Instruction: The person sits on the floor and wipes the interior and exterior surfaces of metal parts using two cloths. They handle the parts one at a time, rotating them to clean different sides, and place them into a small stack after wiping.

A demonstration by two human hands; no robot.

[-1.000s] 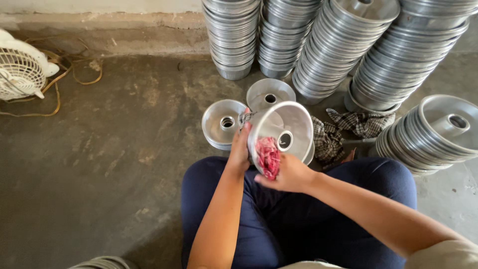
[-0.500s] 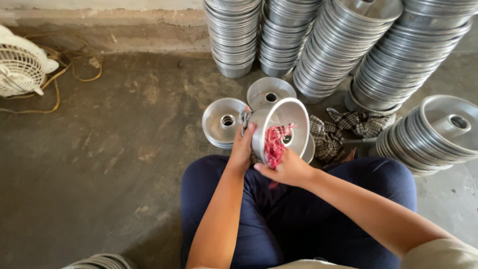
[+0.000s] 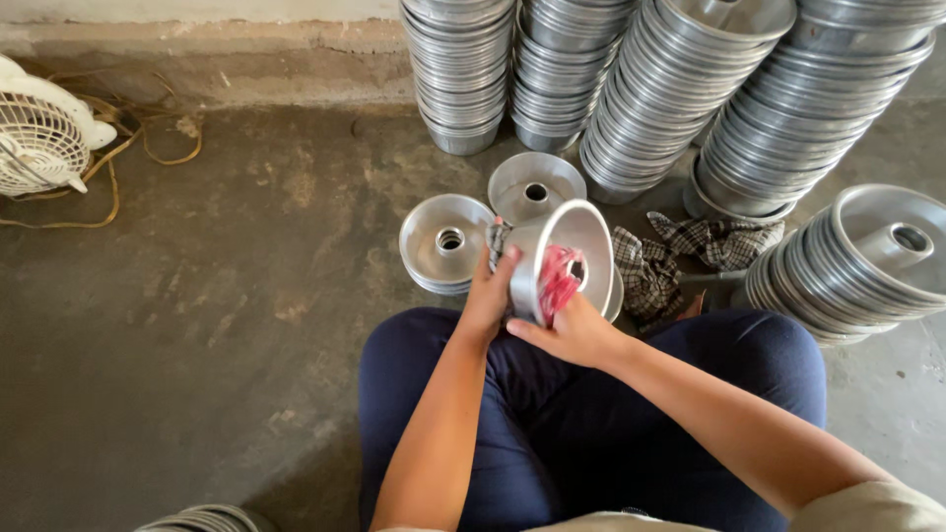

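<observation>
Left hand [image 3: 490, 296] grip clamps the outer wall of the tube pan [image 3: 562, 258], held tilted on edge above the lap. Right hand [image 3: 572, 335] grip pinches the red cloth [image 3: 558, 279] against the pan's inside. Versus half a second back: pan turned more edge-on, cloth now a narrower bunch nearer the rim. Pan is dull silver metal, round, with a centre tube. Left on the floor: white fan [image 3: 41, 138]; two loose pans [image 3: 448, 241] just beyond the hands; checked rag [image 3: 680, 256] to the right; tall pan stacks [image 3: 631, 89] behind.
</observation>
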